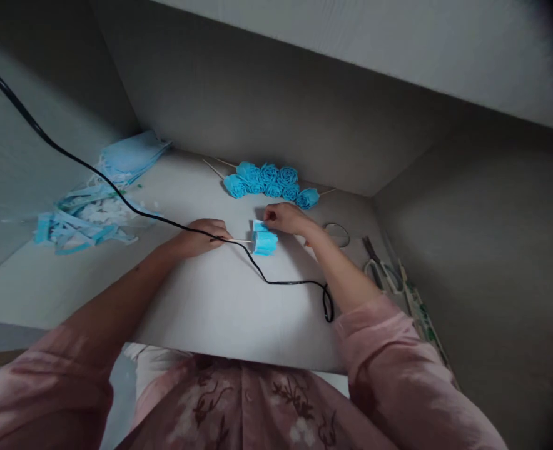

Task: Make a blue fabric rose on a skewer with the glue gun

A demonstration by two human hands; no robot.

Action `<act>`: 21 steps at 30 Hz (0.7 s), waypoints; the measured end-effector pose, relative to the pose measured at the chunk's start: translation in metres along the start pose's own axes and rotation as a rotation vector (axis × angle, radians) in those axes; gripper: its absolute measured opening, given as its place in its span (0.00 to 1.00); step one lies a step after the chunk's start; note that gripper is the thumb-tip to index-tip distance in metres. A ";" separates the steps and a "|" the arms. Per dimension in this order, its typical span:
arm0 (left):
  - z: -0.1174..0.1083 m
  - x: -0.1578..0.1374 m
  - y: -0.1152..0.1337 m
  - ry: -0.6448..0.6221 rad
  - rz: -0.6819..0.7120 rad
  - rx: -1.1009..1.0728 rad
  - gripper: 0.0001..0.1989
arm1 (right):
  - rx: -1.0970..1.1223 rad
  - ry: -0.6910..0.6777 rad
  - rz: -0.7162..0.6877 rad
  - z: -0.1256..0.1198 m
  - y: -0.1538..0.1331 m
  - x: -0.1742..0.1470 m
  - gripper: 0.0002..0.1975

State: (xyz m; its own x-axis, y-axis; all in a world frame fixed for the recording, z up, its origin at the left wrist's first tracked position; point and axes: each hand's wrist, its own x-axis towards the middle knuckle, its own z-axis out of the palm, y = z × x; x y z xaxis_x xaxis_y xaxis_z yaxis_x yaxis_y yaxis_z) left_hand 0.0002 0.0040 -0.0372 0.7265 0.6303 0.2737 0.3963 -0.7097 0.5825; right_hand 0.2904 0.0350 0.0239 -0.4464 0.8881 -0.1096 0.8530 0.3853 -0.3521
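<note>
My left hand (204, 238) is closed round a thin wooden stick (239, 240) that points right. At the stick's far end sits a small piece of blue and white pleated material (265, 242), like a strip from a face mask. My right hand (283, 219) pinches the upper edge of this blue piece, fingers together. Behind the hands lies a cluster of blue rolled flowers (268, 180), some on thin sticks. One more blue flower (307, 198) rests to the right, its stick pointing right.
A black cable (164, 220) crosses over my left hand and curls on the table (239, 319). At left lie cut blue and white scraps (89, 215) and flat blue masks (136, 153). Scissors (375, 265) and a ring-shaped item (337, 234) are at right. Walls enclose the back and sides.
</note>
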 end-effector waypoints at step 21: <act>0.005 0.002 -0.006 0.010 -0.001 -0.017 0.21 | 0.897 0.413 -0.017 0.045 0.019 -0.064 0.16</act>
State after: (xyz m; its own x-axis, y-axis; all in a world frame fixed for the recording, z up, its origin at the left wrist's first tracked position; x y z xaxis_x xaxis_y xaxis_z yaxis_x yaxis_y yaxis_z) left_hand 0.0023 0.0077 -0.0438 0.7201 0.6345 0.2808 0.3873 -0.7034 0.5960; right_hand 0.3228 -0.0254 -0.0173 -0.1817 0.9677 0.1749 0.2497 0.2174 -0.9436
